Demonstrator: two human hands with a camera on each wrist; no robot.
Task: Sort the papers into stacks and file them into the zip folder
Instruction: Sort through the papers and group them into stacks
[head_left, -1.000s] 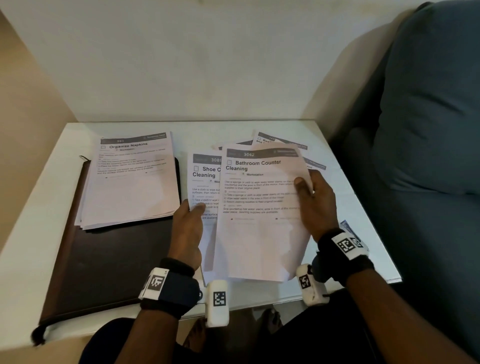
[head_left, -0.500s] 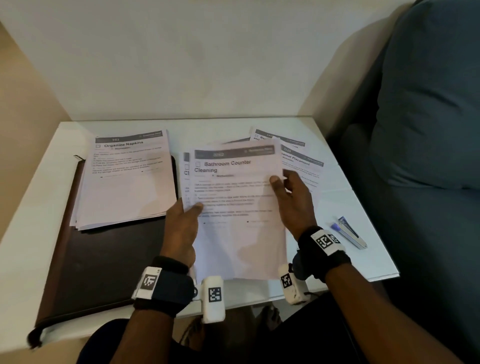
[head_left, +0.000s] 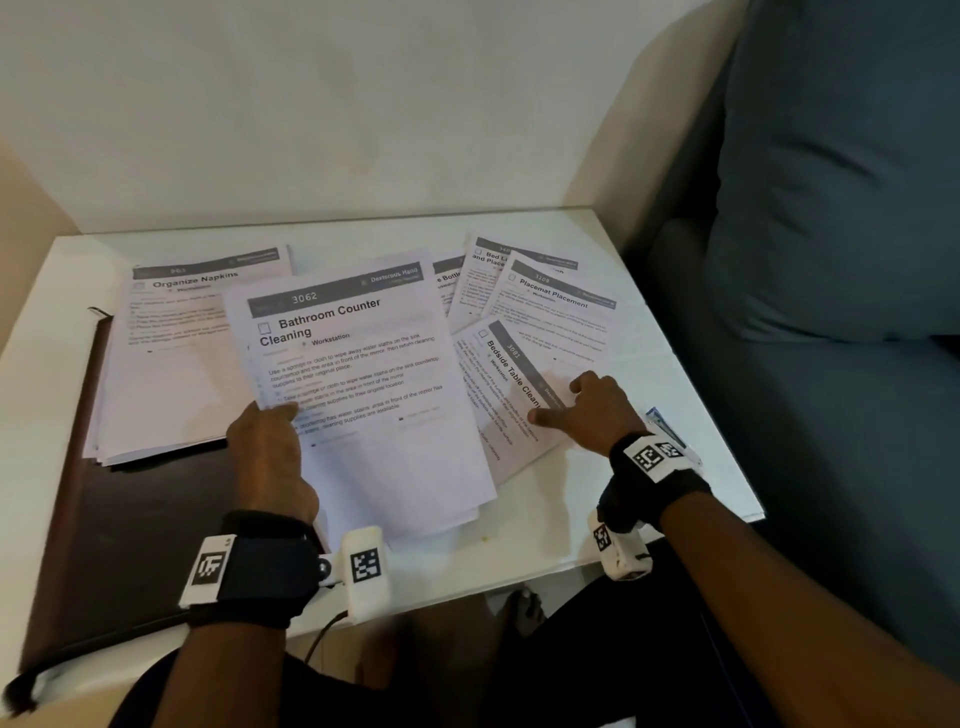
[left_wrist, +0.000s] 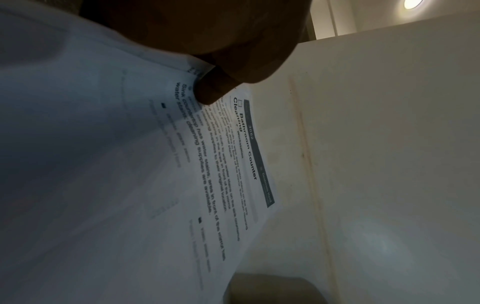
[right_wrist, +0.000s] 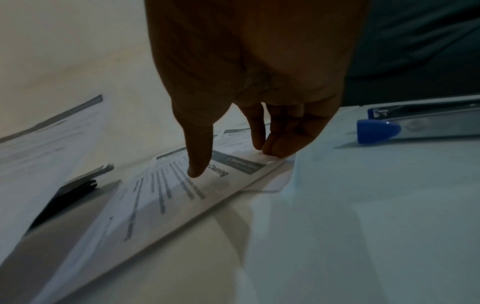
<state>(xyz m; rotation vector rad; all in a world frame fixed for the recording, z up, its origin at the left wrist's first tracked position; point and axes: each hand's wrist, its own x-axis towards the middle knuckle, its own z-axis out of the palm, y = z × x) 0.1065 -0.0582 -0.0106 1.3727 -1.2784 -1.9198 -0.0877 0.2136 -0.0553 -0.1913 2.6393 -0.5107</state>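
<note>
My left hand (head_left: 280, 421) pinches the left edge of a thin sheaf topped by the "Bathroom Counter Cleaning" sheet (head_left: 358, 374), thumb on top; the left wrist view shows the thumb (left_wrist: 207, 92) pressed on that sheet (left_wrist: 228, 164). The sheaf is raised and overlaps the "Organize Napkins" stack (head_left: 176, 353), which lies on the dark brown zip folder (head_left: 130, 519). My right hand (head_left: 558, 402) rests its thumb and fingertips on the slanted "Bedside Table Cleaning" sheet (head_left: 509, 395). In the right wrist view the fingertips (right_wrist: 272, 150) touch that sheet's (right_wrist: 168, 195) far edge.
More loose sheets, "Placemat Placement" (head_left: 561, 317) among them, fan out at the back right of the white table (head_left: 649, 493). A blue and silver stapler (right_wrist: 415, 121) lies right of my right hand. A blue-grey sofa cushion (head_left: 831, 208) borders the table's right side.
My right hand let go of the Bathroom Counter Cleaning sheaf and moved right onto the Bedside Table Cleaning sheet. The left hand kept the sheaf and swung it left, over the Organize Napkins stack.
</note>
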